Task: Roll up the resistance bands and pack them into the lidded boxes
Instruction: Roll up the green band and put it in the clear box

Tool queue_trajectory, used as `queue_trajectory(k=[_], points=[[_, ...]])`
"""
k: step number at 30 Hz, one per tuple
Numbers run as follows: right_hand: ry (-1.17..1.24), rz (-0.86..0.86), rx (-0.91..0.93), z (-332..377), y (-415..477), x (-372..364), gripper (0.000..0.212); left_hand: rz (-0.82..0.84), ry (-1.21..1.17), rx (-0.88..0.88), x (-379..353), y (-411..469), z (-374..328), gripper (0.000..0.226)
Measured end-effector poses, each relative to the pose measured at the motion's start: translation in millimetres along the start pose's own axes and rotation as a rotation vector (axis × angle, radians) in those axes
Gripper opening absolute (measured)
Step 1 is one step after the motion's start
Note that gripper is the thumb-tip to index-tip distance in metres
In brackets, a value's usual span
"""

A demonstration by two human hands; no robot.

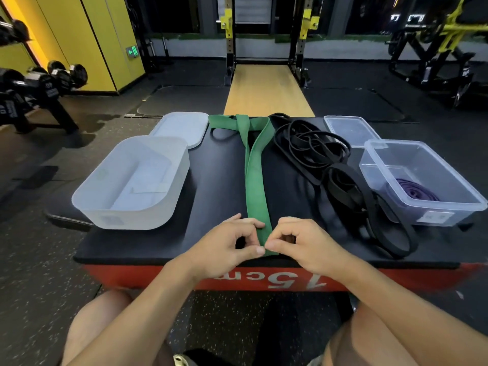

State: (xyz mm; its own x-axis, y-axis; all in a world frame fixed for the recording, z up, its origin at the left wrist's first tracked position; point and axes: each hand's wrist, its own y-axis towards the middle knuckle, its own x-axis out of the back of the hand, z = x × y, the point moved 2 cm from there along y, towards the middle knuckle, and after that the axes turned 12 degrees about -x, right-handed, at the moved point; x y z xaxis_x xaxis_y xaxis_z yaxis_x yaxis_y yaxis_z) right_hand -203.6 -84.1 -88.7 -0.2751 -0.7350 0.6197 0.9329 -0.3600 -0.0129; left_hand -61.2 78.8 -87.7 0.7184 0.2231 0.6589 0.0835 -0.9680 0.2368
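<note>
White "15cm" shows upside down on the red side of the plyo box [158, 276]. The green resistance band [254, 180] lies on the box's black top, pointing straight away from the person. The left hand [229, 241] and right hand [301, 241] each pinch its near end.

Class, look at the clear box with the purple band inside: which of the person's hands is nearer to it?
Right. The right hand pinches the near end of the green band, left of the clear box; the left hand pinches it too, farther left.
</note>
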Motion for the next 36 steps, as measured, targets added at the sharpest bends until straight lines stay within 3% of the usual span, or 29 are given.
queue_trajectory(k=[5, 8, 20, 26, 29, 32, 34, 36], points=[[-0.039, -0.006, -0.027, 2, 4, 1, 0.011, -0.136, 0.018, -0.043, -6, -10, -4, 0.01], [-0.067, 0.025, -0.034, 3, 6, 0, 0.013, -0.269, -0.008, -0.074, -6, -13, -4, 0.036], [-0.04, 0.049, -0.035, 4, 4, -2, 0.011, -0.234, 0.222, -0.183, -15, -16, 7, 0.012], [-0.112, -0.041, 0.054, 6, 2, -5, 0.014, -0.213, 0.3, -0.198, -16, -14, 5, 0.016], [-0.235, -0.164, 0.244, 3, -3, -8, 0.016, -0.216, 0.319, -0.216, -16, -14, 2, 0.02], [-0.391, -0.181, 0.359, -3, -15, -6, 0.026, -0.224, 0.336, -0.219, -17, -16, 1, 0.025], [-0.465, -0.172, 0.361, -9, -19, -2, 0.039, -0.232, 0.35, -0.232, -17, -15, 1, 0.027], [-0.454, -0.175, 0.338, -9, -19, 1, 0.038, -0.244, 0.377, -0.25, -17, -15, 1, 0.029]])
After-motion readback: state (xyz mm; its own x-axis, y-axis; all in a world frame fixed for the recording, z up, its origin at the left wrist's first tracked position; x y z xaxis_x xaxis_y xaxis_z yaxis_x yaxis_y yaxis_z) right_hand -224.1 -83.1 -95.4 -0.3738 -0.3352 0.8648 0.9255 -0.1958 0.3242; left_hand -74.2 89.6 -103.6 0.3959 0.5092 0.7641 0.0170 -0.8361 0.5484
